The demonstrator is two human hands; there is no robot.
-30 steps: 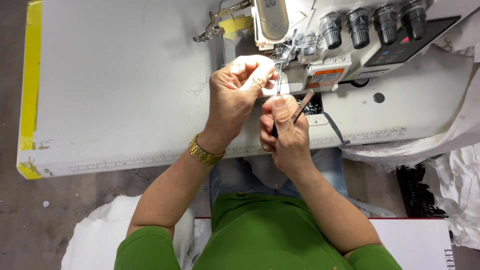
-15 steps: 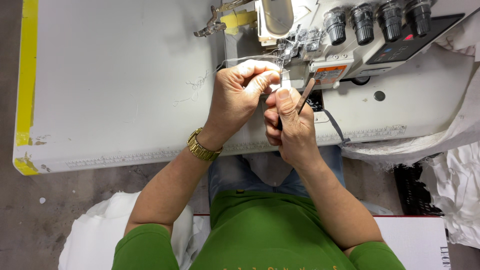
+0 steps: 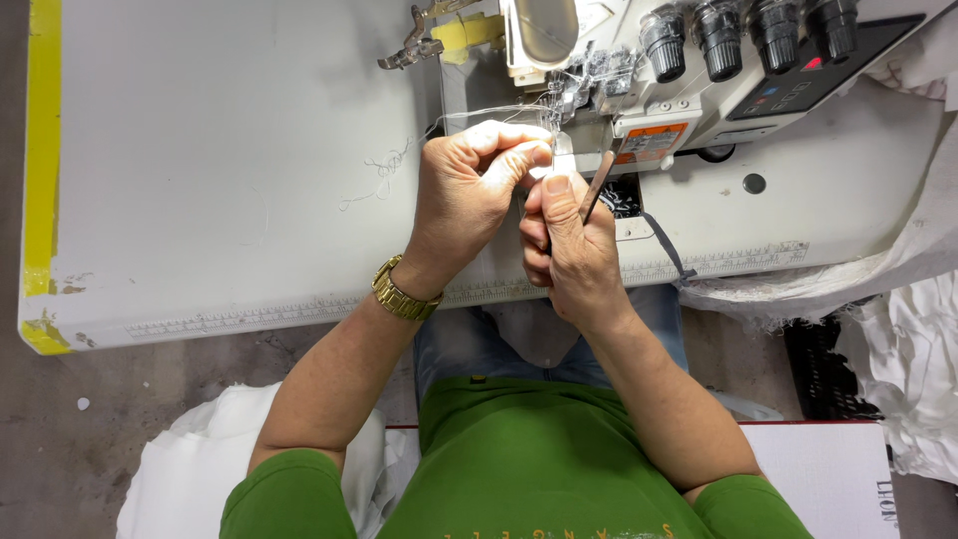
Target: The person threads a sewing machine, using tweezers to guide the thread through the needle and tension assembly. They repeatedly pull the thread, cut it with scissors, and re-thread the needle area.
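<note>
My left hand (image 3: 471, 190) is curled, its fingertips pinching a thin white thread (image 3: 489, 110) just in front of the needle area of a white overlock sewing machine (image 3: 649, 70). Pressed against it, my right hand (image 3: 564, 250) grips slim metal tweezers (image 3: 597, 186) whose tips point up toward the machine. A gold watch (image 3: 399, 291) is on my left wrist. The needle and the thread's end are hidden behind my fingers.
The machine stands on a white table (image 3: 220, 170) with yellow tape (image 3: 42, 150) along its left edge. Several black tension knobs (image 3: 748, 30) line the machine's top. White fabric (image 3: 908, 329) piles at the right, more white cloth (image 3: 170, 479) lies on the floor at left.
Both hands have shifted slightly up toward the machine's needle area, staying pressed together. The tweezers stay in my right hand.
</note>
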